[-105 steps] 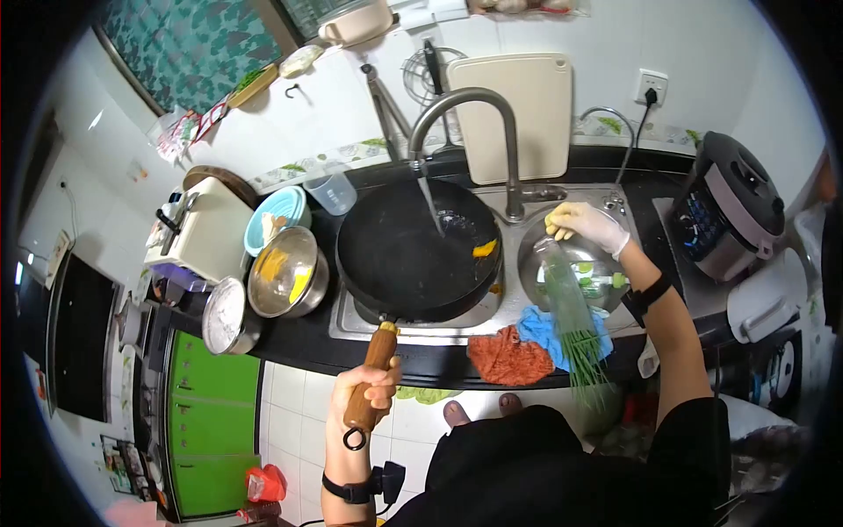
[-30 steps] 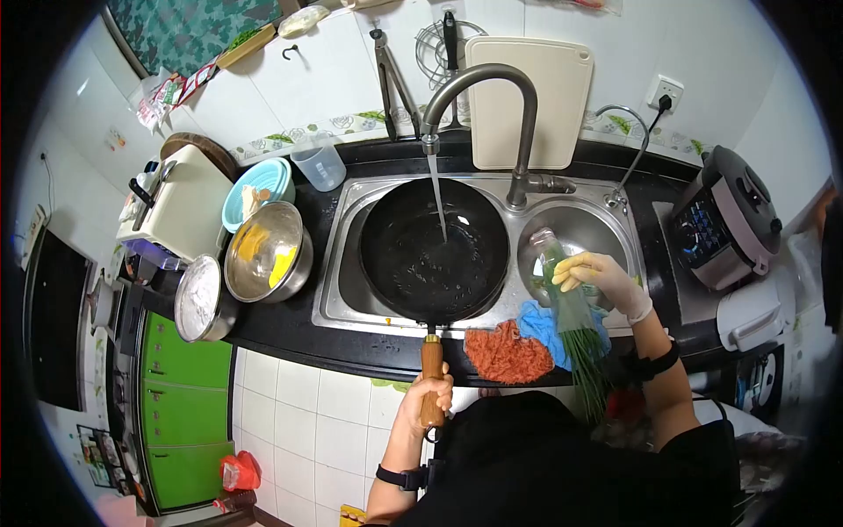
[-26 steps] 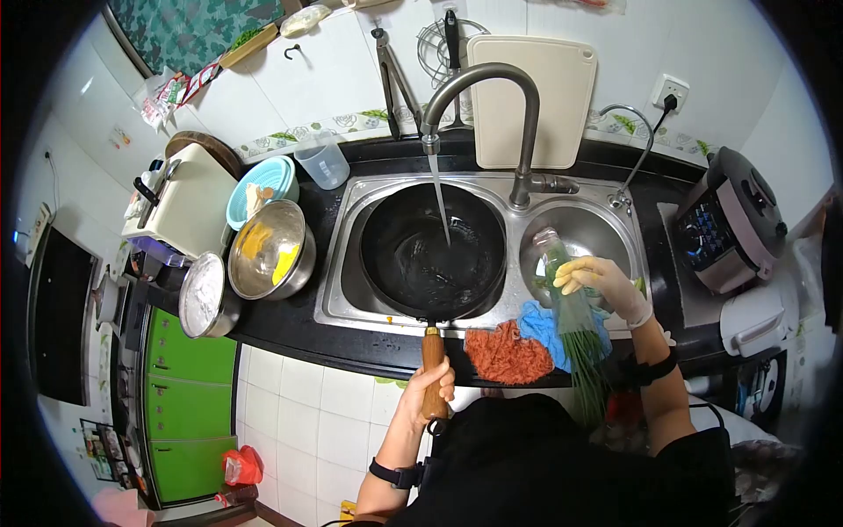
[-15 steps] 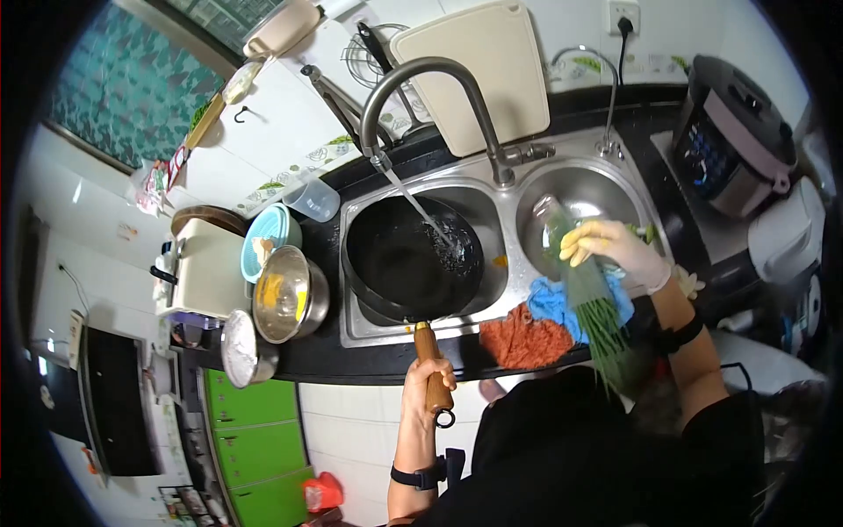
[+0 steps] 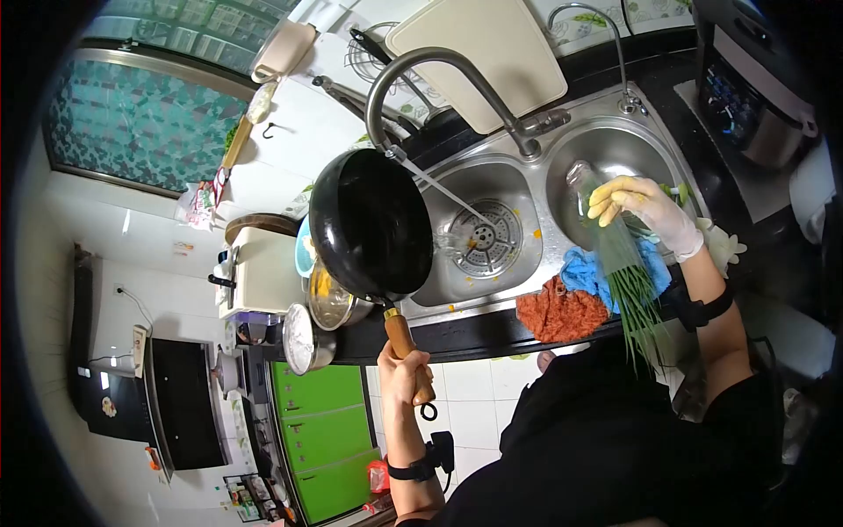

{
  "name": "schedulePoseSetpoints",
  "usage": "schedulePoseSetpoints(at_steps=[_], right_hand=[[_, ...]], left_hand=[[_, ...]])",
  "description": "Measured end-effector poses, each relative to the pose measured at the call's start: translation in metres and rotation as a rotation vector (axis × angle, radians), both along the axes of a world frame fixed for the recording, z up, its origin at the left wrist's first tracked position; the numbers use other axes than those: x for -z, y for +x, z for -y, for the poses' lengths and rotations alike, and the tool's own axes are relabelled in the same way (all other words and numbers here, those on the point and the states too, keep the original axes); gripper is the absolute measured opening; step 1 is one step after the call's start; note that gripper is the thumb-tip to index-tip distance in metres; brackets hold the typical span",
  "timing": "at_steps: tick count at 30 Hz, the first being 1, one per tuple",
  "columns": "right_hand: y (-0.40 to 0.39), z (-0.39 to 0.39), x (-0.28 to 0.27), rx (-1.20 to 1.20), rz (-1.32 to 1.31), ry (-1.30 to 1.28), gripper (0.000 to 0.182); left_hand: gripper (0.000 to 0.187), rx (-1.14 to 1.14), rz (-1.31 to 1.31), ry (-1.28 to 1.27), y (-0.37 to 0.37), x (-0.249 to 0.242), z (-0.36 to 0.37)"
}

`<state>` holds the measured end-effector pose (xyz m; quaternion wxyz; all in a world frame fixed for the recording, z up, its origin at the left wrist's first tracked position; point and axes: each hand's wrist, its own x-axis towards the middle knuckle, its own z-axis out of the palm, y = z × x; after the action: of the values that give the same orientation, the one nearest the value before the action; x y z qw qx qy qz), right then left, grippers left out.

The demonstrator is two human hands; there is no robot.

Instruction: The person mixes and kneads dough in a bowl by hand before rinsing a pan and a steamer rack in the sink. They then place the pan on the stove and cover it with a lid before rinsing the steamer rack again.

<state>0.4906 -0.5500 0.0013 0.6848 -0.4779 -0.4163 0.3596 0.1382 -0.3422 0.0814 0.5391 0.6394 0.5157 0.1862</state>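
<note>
My left hand (image 5: 404,373) is wrapped round the wooden handle of a black wok (image 5: 373,228). The wok is tilted and hangs over the left edge of the left sink basin (image 5: 448,184), partly hiding the bowls behind it. Water runs from the curved faucet (image 5: 448,61) past the wok into that basin, where orange bits lie round the drain. Over the right basin (image 5: 606,132), my right hand (image 5: 645,211), in a thin glove with yellow on the fingers, is closed on a clear plastic bag of chives (image 5: 632,299), whose green ends hang down towards my front.
A red-brown cloth (image 5: 560,312) and a blue cloth (image 5: 588,272) lie on the sink's front edge. Metal bowls (image 5: 309,338) stand left of the wok. A beige cutting board (image 5: 483,53) leans on the wall, and a multicooker (image 5: 755,97) stands at the right.
My left hand has lifted the wok out of the left basin and moved it left, tilting it. The drain now shows. My right hand still holds the bag, and the view has shifted.
</note>
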Motion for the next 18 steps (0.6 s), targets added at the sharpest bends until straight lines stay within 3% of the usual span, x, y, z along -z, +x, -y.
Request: schedulePoseSetpoints(at_steps=[8,12,15,18], right_hand=[[-0.004,-0.001,-0.01,0.04,-0.06,0.058,0.03],[-0.007,0.003,-0.012,0.014,-0.057,0.07,0.03],[-0.01,0.009,-0.013,0.05,-0.103,0.061,0.03],[-0.012,0.016,-0.018,0.092,-0.091,0.055,0.03]], left_hand=[[0.021,-0.037,-0.212,0.209,-0.004,0.004,0.014],[0.02,-0.027,-0.131,0.153,-0.009,0.014,0.01],[0.019,-0.025,0.025,-0.028,-0.008,0.02,0.006],[0.021,-0.066,0.336,-0.398,-0.008,0.032,0.004]])
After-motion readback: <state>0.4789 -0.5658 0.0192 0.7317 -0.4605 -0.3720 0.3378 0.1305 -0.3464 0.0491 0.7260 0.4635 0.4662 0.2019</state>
